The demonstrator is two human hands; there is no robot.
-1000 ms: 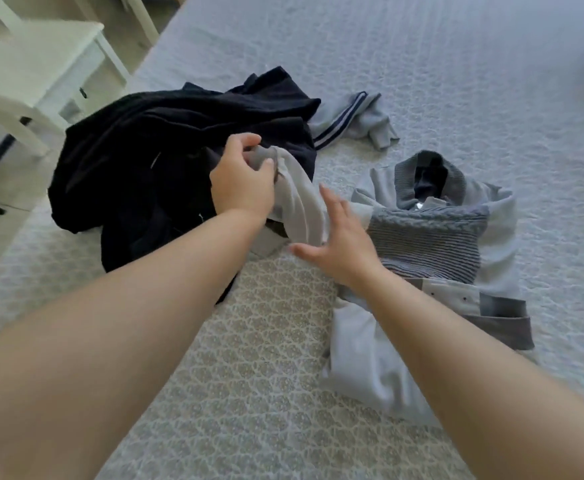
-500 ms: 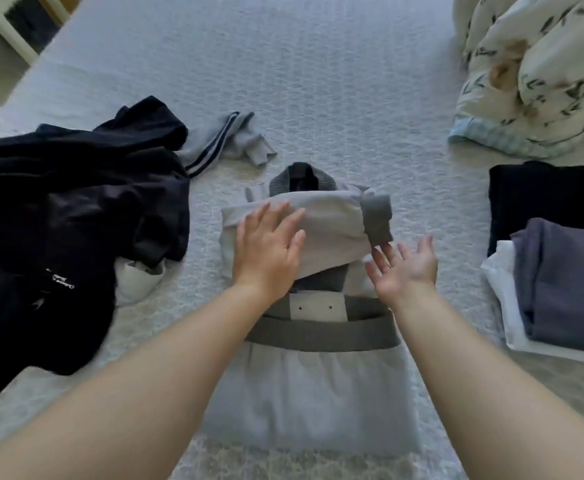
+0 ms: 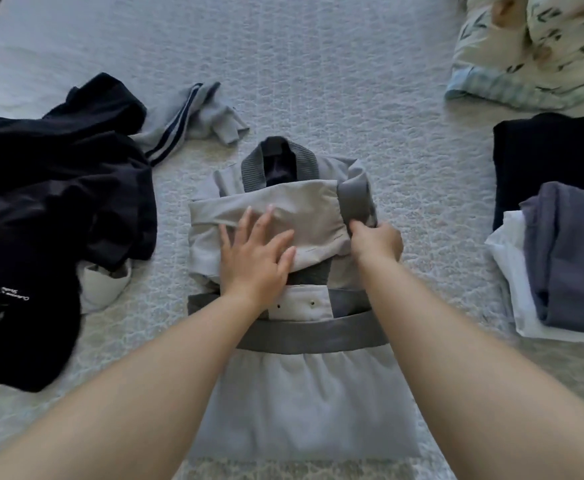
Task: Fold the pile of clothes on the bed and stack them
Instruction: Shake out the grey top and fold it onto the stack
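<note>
— Where's the jacket (image 3: 294, 393)?
— Centre of the bed (image 3: 318, 81); dark pile (image 3: 51, 209) at nine o'clock.
— The hands?
— Left hand (image 3: 254, 254) flat on the folded sleeve (image 3: 283, 209); right hand (image 3: 377, 240) pinches its cuff (image 3: 354, 199).

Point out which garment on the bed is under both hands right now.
The light grey jacket with the dark ribbed collar, spread mid-bed. The left hand presses its folded sleeve and the right hand pinches the cuff; the black pile and folded stack lie untouched.
</note>
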